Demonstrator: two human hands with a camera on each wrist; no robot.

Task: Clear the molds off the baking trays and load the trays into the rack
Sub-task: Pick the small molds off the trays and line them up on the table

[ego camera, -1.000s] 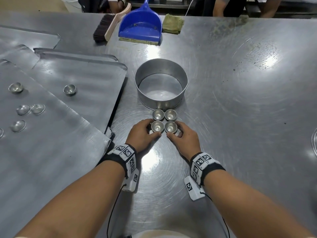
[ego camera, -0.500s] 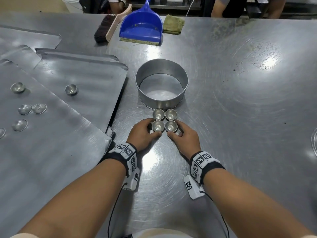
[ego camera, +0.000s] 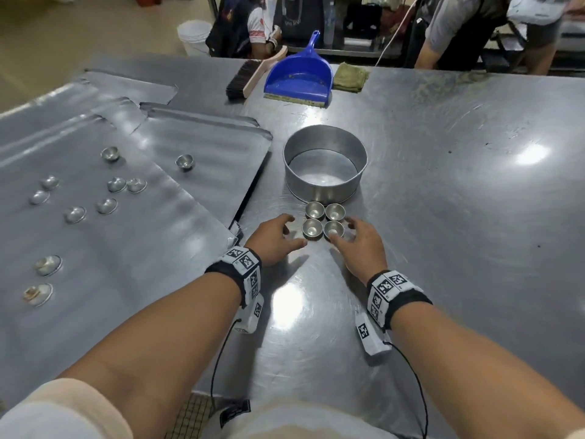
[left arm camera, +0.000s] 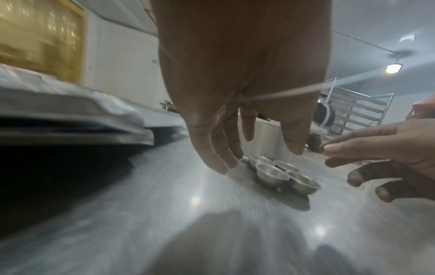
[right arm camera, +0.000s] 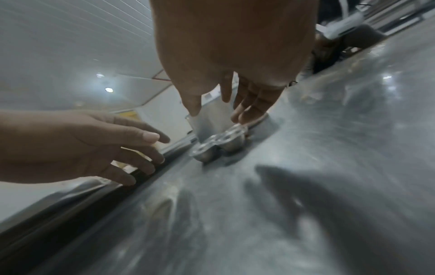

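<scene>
on the left edge of the bench (ego camera: 443,217) lie the overlapping baking trays (ego camera: 126,248), and small metal molds (ego camera: 76,214) sit scattered over the nearest one, most of them turned rim down, two upright toward its far side. one more upright mold (ego camera: 185,161) stands on the tray behind it. moving right, the left hand (ego camera: 274,239) hovers just beside the tray's near corner, fingers loose and spread, grasping nothing; the left wrist view shows its fingertips (left arm camera: 220,167) just clear of the cups. between the hands, a tight square of four molds (ego camera: 324,220) stands upright on the bare bench, rims touching, right up against the near wall of a round cake tin (ego camera: 326,163). the right hand (ego camera: 359,245) comes next, also released, fingers relaxed, its fingertips (right arm camera: 242,116) at the rim of the nearest cup, though real contact can't be told. both wrists wear black bands with square black-and-white coded tags (ego camera: 384,286); no readable words on them. along the far edge lie a brush (ego camera: 253,76), a blue dustpan (ego camera: 300,77) and a folded green cloth (ego camera: 350,77). in the left wrist view, a steel rack (left arm camera: 360,113) stands in the background.
</scene>
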